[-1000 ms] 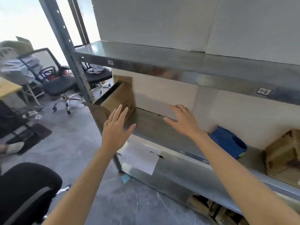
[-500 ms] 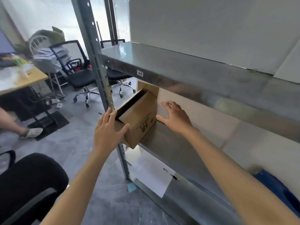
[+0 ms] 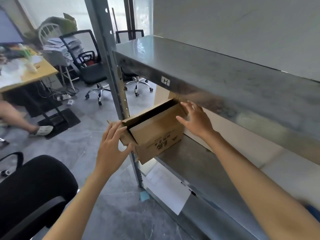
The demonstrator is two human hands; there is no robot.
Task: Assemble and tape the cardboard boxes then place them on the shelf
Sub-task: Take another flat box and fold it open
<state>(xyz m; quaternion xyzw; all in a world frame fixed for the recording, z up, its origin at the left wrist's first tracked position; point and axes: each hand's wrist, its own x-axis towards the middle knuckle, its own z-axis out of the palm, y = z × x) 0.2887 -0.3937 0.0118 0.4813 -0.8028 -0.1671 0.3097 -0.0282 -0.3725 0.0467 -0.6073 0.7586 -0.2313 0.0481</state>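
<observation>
A brown cardboard box (image 3: 159,135) with dark print on its side sits at the left end of the grey metal shelf (image 3: 199,161), its front corner jutting past the shelf edge. Its top is open, showing a dark inside, and its flaps stick out. My left hand (image 3: 112,144) lies against the box's left front flap, fingers spread and thumb under the corner. My right hand (image 3: 195,120) is at the box's far right corner, fingers spread and touching the cardboard. Neither hand closes around the box.
The shelf's steel upright (image 3: 117,94) stands just left of the box. An upper shelf (image 3: 216,70) hangs close above it. A black chair back (image 3: 31,191) is at bottom left. Office chairs (image 3: 93,73), a desk (image 3: 26,73) and a person's leg (image 3: 20,122) fill the left.
My view has moved closer to the shelf's left end. Both hands went from hovering apart to touching the box, the right one reaching its far corner.
</observation>
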